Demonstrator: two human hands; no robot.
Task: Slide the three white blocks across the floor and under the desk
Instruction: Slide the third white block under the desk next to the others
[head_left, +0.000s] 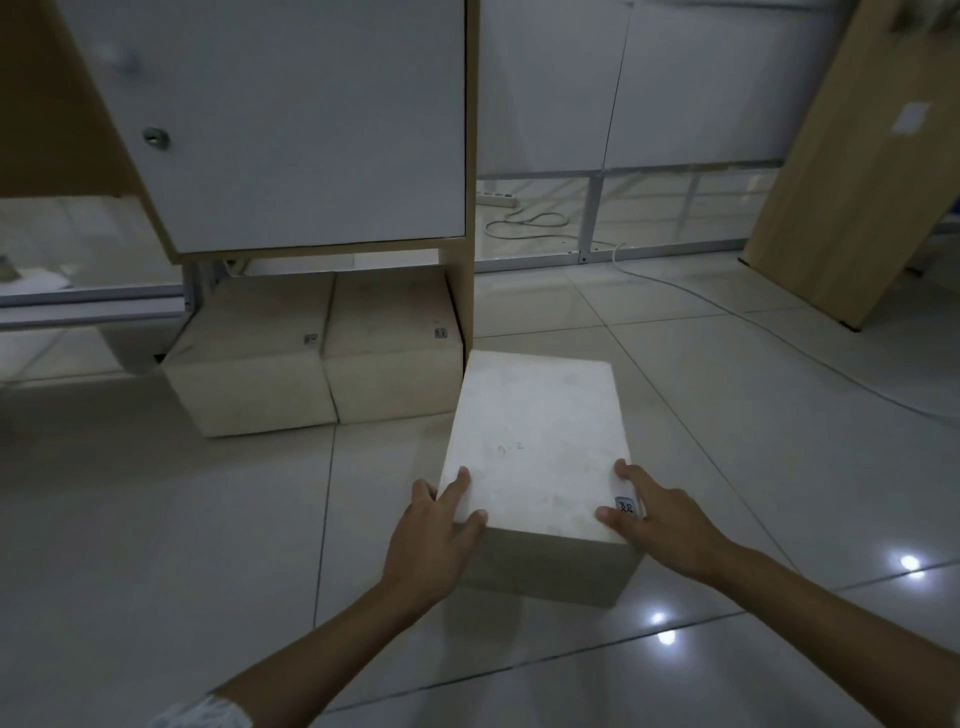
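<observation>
A white block (535, 441) lies on the tiled floor in front of me, its far end close to the desk's wooden side panel (462, 291). My left hand (436, 540) grips its near left corner, fingers over the top edge. My right hand (654, 519) presses on the near right corner, beside a small label. Two more white blocks, the left one (254, 364) and the right one (395, 358), sit side by side partly under the desk cabinet (291, 130), their near ends sticking out.
A white power strip (496, 197) with a cable lies behind the desk. A white cable (727, 317) runs across the floor to the right. A leaning wooden panel (852, 171) stands at the right. Metal rails (93, 306) run along the floor.
</observation>
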